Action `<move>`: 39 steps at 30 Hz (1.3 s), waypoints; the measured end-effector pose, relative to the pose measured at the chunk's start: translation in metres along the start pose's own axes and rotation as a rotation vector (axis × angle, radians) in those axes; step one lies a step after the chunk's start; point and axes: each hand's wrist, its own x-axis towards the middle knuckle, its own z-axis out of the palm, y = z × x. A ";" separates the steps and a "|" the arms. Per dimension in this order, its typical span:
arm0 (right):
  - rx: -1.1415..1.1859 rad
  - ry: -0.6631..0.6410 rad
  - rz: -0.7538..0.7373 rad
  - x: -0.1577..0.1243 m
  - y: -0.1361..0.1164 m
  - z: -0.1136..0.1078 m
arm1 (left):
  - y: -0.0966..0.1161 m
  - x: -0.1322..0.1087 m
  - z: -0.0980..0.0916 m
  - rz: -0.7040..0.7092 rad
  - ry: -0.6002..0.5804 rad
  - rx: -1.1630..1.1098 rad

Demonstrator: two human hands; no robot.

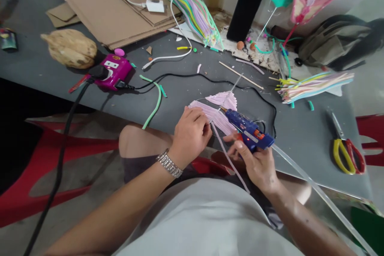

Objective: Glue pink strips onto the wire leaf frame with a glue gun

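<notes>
My left hand, with a metal watch on its wrist, has its fingers pinched at the edge of a pale pink petal made of fuzzy pipe cleaners side by side. From near those fingertips a loose pink pipe cleaner trails down over the lap. My right hand is wrapped round a blue hot glue gun, whose nozzle points left over the petal. Out of the gun's back runs a long clear glue stick. Just beyond lies a second pink piece with a thin stem.
A black cord crosses the table from a purple power box. Scissors lie at the right, below a pipe cleaner bundle. Cardboard, another bundle and a leaning phone are at the back.
</notes>
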 end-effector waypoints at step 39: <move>0.157 -0.020 0.120 0.023 -0.010 0.025 | -0.005 -0.007 0.005 0.111 0.003 0.084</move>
